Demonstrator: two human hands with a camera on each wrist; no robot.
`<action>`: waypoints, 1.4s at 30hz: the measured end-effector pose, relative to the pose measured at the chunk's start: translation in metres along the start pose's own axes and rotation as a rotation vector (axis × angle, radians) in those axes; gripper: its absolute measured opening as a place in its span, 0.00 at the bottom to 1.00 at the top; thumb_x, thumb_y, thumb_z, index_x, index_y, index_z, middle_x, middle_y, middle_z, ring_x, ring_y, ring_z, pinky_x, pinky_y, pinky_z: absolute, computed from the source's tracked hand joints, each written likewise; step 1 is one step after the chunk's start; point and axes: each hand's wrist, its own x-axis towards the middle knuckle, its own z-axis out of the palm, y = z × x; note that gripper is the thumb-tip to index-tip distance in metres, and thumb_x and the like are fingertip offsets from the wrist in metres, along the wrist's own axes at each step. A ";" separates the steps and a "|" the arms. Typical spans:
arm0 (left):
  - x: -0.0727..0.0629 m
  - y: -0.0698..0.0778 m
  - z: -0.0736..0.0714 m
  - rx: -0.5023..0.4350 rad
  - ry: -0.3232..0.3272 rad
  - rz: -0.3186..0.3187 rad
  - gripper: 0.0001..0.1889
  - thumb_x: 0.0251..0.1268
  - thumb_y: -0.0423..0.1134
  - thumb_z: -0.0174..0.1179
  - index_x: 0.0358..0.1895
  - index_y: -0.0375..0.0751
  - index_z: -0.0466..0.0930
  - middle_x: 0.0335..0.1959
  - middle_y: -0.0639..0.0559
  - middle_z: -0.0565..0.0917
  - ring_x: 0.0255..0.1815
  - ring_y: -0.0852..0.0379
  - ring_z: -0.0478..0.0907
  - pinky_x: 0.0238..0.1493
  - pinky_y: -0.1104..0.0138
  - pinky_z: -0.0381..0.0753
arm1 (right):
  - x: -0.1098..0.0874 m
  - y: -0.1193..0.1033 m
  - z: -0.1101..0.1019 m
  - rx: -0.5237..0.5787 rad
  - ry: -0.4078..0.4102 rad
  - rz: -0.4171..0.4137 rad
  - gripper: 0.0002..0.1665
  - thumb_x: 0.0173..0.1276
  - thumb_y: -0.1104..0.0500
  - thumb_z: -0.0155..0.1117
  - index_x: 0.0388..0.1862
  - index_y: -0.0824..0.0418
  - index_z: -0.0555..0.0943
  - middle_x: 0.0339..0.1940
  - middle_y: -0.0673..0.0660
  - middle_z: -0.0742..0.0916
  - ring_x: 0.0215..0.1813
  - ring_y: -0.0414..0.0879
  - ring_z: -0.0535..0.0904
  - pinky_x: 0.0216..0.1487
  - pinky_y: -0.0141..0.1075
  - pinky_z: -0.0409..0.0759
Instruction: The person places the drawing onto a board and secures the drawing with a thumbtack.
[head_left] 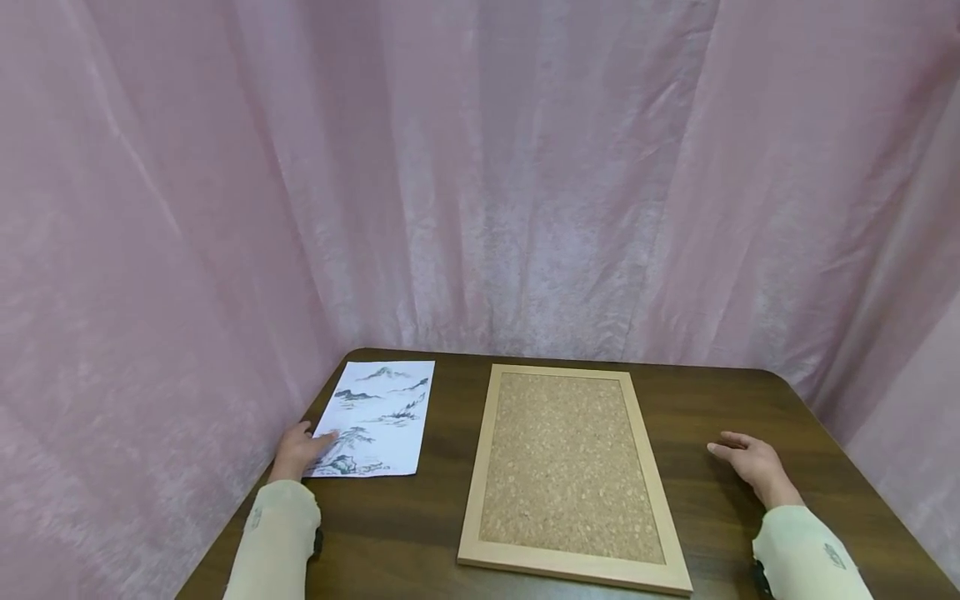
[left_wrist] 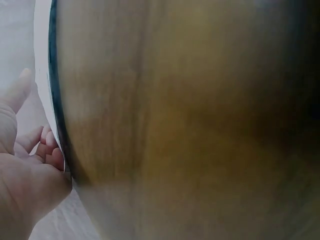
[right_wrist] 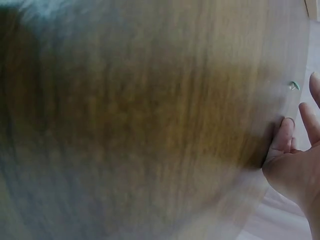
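A white sheet of paper with an ink landscape of mountains and a pine lies flat at the table's left. At its lower left edge is my left hand, the thumb reaching over the sheet. In the left wrist view that thumb is stretched out above the paper, while the other fingers bend loosely near its edge. My right hand is low over the right side of the table, holding nothing. Its little finger is down at the wood in the right wrist view.
A cork board in a pale wooden frame lies between the hands on the dark brown table. Beyond the right fingers is a small green thing. Pink curtains hang along the table's back and sides.
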 end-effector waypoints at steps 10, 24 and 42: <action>-0.003 0.001 0.000 0.074 0.087 0.030 0.36 0.67 0.39 0.60 0.68 0.15 0.57 0.65 0.18 0.63 0.64 0.24 0.65 0.63 0.41 0.67 | 0.006 0.006 0.007 -0.036 0.064 -0.025 0.43 0.72 0.46 0.62 0.72 0.75 0.62 0.73 0.79 0.60 0.70 0.75 0.56 0.67 0.63 0.59; -0.001 -0.001 0.004 0.056 0.114 -0.037 0.29 0.65 0.35 0.62 0.64 0.20 0.65 0.52 0.24 0.75 0.44 0.35 0.78 0.40 0.51 0.80 | 0.004 -0.003 0.009 -0.223 0.129 -0.031 0.32 0.72 0.49 0.62 0.64 0.71 0.73 0.69 0.79 0.65 0.67 0.77 0.58 0.65 0.65 0.56; -0.009 0.005 0.005 0.099 0.207 0.065 0.16 0.64 0.32 0.58 0.49 0.19 0.74 0.42 0.26 0.78 0.42 0.34 0.74 0.48 0.46 0.72 | 0.005 -0.003 0.009 -0.326 0.184 -0.040 0.24 0.73 0.50 0.60 0.56 0.68 0.81 0.65 0.77 0.72 0.62 0.77 0.65 0.60 0.65 0.62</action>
